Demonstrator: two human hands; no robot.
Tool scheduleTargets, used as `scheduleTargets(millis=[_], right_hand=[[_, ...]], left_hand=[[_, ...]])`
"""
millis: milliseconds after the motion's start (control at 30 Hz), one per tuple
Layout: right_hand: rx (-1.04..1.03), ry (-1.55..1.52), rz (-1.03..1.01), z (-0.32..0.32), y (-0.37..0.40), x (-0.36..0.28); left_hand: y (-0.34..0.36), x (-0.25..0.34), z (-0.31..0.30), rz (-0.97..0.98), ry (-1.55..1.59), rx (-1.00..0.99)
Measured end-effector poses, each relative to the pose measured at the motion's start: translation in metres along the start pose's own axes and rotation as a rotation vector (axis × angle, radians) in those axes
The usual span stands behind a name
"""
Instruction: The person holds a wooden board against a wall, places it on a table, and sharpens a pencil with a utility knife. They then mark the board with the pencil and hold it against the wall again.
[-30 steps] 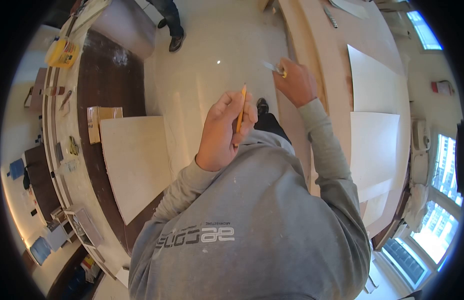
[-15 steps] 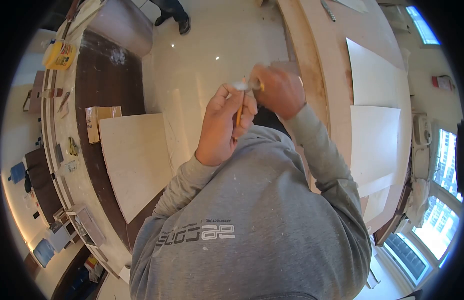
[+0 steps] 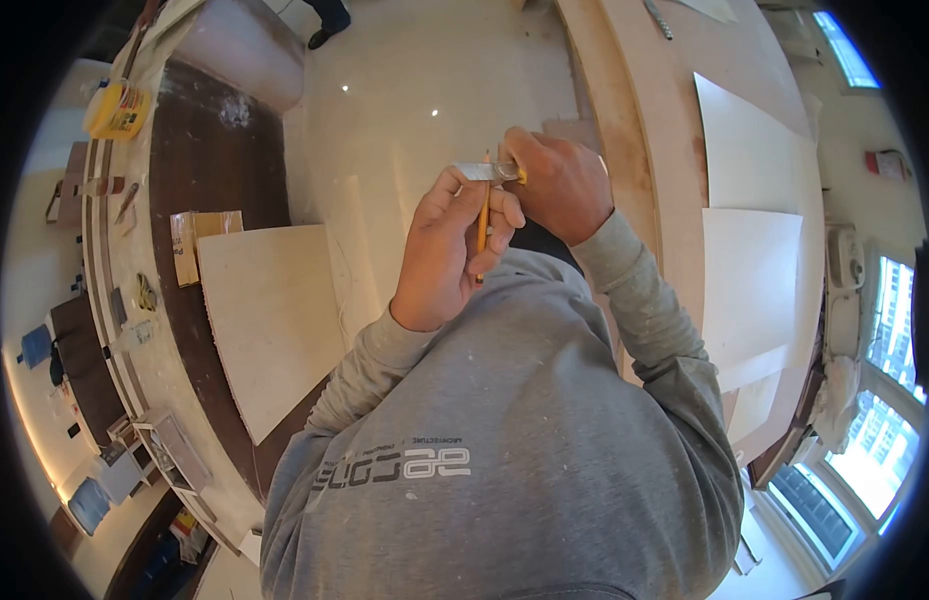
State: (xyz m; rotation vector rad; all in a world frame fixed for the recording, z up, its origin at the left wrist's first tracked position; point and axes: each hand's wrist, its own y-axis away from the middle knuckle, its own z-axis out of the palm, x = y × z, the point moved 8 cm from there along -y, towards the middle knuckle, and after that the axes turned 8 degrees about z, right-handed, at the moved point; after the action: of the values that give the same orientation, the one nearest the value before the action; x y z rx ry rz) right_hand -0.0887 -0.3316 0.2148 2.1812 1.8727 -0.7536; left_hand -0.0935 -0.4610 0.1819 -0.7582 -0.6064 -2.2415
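My left hand (image 3: 450, 245) is closed round a yellow-orange pencil (image 3: 483, 228), which stands nearly upright with its tip pointing away from my body. In my right hand (image 3: 560, 185) is a utility knife (image 3: 495, 172) with a yellow part at the grip. Its wide metal blade lies crosswise over the pencil near the tip, beside my left thumb. Most of the knife's handle is hidden inside my right fist. Both hands are held together in front of my chest, above the floor.
To the right runs a long wooden bench (image 3: 675, 150) bearing white sheets (image 3: 750, 265). On the left, a pale board (image 3: 275, 320) and a cardboard box (image 3: 200, 240) rest on a dark brown surface. A yellow tub (image 3: 120, 108) stands farther left. Another person's leg (image 3: 330, 20) shows at the top.
My right hand was blurred by motion and is now sharper, with the blade clearly visible across the pencil. The other person's legs have moved up, partly out of view.
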Motion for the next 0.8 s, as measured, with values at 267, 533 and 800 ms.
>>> scheduleTargets(millis=[267, 533, 800], right_hand=[[0.027, 0.027, 0.181, 0.008, -0.02, 0.057], [0.01, -0.048, 0.03, 0.003, -0.003, 0.001], [0.03, 0.032, -0.001, 0.013, -0.011, 0.015]], left_hand=[[-0.002, 0.001, -0.004, -0.024, 0.003, 0.018], [-0.004, 0.001, -0.004, 0.017, 0.033, 0.003], [-0.007, -0.005, -0.016, -0.027, -0.037, 0.04]])
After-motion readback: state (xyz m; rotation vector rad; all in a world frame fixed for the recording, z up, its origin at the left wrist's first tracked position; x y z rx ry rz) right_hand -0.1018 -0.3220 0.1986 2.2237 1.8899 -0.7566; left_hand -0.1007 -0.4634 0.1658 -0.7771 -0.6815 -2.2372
